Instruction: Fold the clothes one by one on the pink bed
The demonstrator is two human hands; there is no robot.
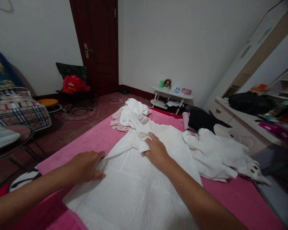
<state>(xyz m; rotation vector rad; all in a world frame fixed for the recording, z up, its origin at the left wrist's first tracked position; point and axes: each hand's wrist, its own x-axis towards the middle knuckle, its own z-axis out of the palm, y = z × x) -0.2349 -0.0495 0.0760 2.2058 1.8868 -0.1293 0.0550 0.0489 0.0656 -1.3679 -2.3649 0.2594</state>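
White cloth (139, 188) spread on pink bed (86, 148), near part flat, far part bunched. My R hand (157, 148) closed on the bunched bit, prob. anchoring it. My L hand (93, 164) half-curled at L edge, thumb apart from forefinger; can't tell if it's pinching. Ridge runs straight betw. hands, so prob. some tension. White clothes (213, 153) heaped R, prob. for elbow room.
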